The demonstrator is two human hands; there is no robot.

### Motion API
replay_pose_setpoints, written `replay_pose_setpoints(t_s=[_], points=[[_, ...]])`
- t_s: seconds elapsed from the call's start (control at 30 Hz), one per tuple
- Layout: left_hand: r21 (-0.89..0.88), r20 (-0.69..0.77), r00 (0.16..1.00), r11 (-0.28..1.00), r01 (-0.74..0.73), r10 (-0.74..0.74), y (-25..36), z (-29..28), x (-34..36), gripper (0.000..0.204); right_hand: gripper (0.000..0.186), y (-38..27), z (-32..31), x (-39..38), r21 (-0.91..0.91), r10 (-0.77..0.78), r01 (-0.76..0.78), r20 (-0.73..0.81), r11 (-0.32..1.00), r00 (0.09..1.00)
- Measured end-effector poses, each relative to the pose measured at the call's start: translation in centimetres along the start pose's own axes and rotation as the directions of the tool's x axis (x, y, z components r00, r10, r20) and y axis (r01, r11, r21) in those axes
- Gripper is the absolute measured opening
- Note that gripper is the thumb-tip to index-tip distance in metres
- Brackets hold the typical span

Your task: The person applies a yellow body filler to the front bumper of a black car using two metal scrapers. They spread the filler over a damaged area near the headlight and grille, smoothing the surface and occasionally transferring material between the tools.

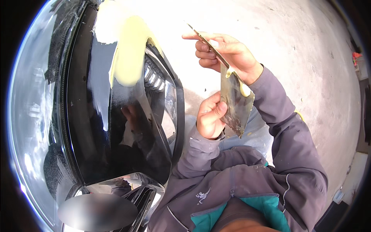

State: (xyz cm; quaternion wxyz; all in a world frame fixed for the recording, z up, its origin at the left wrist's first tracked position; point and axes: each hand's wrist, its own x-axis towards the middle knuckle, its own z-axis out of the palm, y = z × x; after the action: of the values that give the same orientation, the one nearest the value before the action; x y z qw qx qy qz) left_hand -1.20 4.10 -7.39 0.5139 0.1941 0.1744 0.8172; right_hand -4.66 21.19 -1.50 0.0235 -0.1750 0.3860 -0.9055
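My left hand (pixel 210 118) grips a flat, smeared putty board (pixel 234 110) by its left edge, thumb on top. A dab of pale yellow putty (pixel 244 89) sits near the board's upper right edge. Just above, my right hand (pixel 241 58) pinches a thin putty spreader (pixel 206 43), seen almost edge-on, its index finger stretched along the far side. The spreader's lower end meets the board by a second smear of putty. Left of both hands, a broad patch of yellow filler (pixel 129 54) covers part of a black car body panel (pixel 127 150), with dull grey sanded areas around it.
A car headlight (pixel 156 81) lies between the filler patch and my hands. Toward the lower left are the grille (pixel 145 203) and a blurred oval (pixel 98 212). Pale concrete floor (pixel 305 73) stretches to the right. Various objects line the far right rim, including a white box-like shape (pixel 353 174).
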Motion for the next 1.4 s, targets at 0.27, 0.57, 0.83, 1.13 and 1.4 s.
replay_pose_setpoints(t_s=[0.27, 0.57, 0.83, 1.13, 1.4], points=[[0.134, -0.224, 0.939, 0.963, -0.235, 0.261, 0.4, -2.7, 1.5, 0.044, 0.048, 2.2, -5.2, -1.6, -0.026, 0.219, -0.23, -0.223, 0.973, 0.95], [0.522, -0.598, 0.651, 0.844, -0.127, 0.468, -2.3, -3.9, -6.8, 0.044, 0.015, 7.1, -15.8, 4.1, 0.154, 0.1, -0.047, -0.356, 0.987, 0.929], [0.632, -0.618, 0.462, 0.751, -0.19, 0.637, -4.1, -0.9, -6.0, 0.039, 0.031, 3.5, -6.9, 10.9, -0.203, -0.219, 0.237, 0.105, 0.95, 0.97], [0.662, -0.603, 0.462, 0.731, -0.165, 0.65, -3.5, 0.1, -4.3, 0.043, 0.028, 4.1, -5.5, 12.6, -0.031, -0.335, 0.335, -0.012, 0.942, 0.942], [0.709, -0.576, 0.424, 0.685, -0.167, 0.699, -3.7, -0.2, -4.8, 0.044, 0.024, 4.6, -4.4, 10.8, -0.174, -0.42, 0.434, 0.112, 0.884, 0.901]])
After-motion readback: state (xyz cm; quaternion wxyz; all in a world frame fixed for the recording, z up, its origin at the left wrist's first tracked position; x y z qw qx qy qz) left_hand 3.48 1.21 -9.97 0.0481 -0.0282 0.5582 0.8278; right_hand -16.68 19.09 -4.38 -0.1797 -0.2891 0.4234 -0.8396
